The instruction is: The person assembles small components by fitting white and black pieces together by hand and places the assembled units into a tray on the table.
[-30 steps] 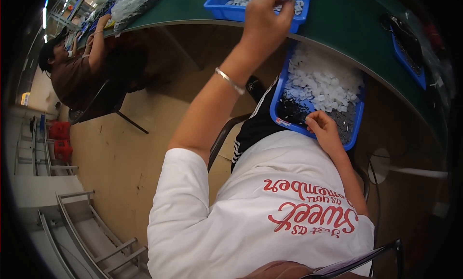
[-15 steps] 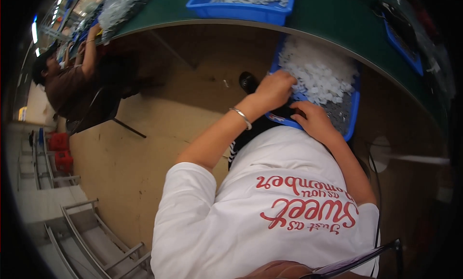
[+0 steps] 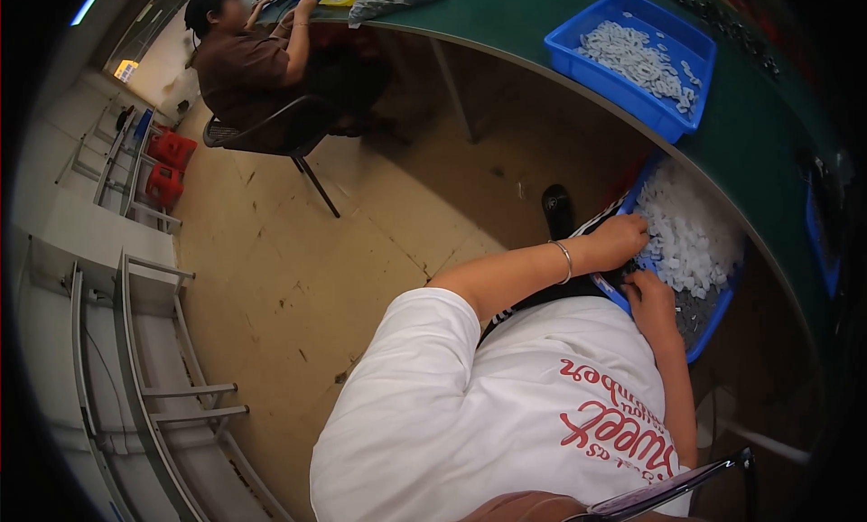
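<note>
A blue tray (image 3: 711, 334) rests at my lap, partly beneath the table edge. It holds a heap of small white plastic pieces (image 3: 682, 242) and a layer of small dark grey pieces (image 3: 694, 312). My left hand (image 3: 617, 240), with a bracelet at the wrist, is closed at the tray's left side, fingertips beside the white heap. Just nearer to me, my right hand (image 3: 652, 298) bends its fingers over the tray's near side, thumb and fingers drawn together. Dark material lies between the two hands. Whatever the fingers hold is too small or hidden to name.
Above the lap tray, a second blue tray (image 3: 578, 63) with white pieces stands on the green table (image 3: 506, 25). A co-worker (image 3: 248, 75) sits on a dark chair (image 3: 271, 135) at the far left. Metal frames (image 3: 149, 341) and red stools (image 3: 167, 165) line the left wall.
The view has swung left, so the trays and my hands appear further right and lower. Both hands stay at the lap tray, close together; no pickup or release is visible.
</note>
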### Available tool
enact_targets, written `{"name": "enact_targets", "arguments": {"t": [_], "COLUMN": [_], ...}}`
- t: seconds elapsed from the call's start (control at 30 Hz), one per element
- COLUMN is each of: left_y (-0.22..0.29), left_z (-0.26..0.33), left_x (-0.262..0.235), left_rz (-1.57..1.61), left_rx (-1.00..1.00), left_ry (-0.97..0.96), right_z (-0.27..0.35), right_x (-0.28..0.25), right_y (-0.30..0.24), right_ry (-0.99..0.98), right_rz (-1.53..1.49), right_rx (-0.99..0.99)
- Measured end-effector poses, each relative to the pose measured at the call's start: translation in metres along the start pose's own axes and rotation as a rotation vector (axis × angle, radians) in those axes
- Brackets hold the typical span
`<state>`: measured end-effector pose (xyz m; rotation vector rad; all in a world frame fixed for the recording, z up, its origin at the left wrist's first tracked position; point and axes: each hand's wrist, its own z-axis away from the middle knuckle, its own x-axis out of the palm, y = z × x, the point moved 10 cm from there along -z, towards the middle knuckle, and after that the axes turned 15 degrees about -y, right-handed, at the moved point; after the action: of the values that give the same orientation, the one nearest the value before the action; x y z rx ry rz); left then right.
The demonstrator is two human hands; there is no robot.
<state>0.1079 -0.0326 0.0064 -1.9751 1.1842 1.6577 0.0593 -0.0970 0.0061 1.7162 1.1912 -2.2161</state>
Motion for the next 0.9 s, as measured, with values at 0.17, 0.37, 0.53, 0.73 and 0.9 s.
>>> {"name": "enact_targets", "arguments": {"t": [0.17,0.37,0.53,0.73,0.9], "left_y": [-0.002,-0.002,-0.009,0.009,0.027], "left_z": [-0.002,-0.005,-0.006,-0.006,-0.005], "left_x": [-0.004,-0.019,-0.005,-0.005,-0.011], "left_rz": [0.061,0.405,1.068,1.207,0.958], "left_rx": [-0.027,-0.137,-0.258,-0.191,-0.108], "left_ry": [-0.001,0.037,-0.032,-0.091,-0.075], "right_z": [0.003,0.011,0.016,0.022,0.029], "right_x": [-0.004,-0.002,-0.005,-0.023,-0.022], "right_y": [0.001,0.030,0.046,0.055,0.058], "right_ry": [0.062,0.100,0.143,0.284,0.314], "right_rz": [-0.065,-0.444,-0.881,-0.947,-0.902], "right_rx": [-0.017,0.095,0.133,0.151,0.136]}}
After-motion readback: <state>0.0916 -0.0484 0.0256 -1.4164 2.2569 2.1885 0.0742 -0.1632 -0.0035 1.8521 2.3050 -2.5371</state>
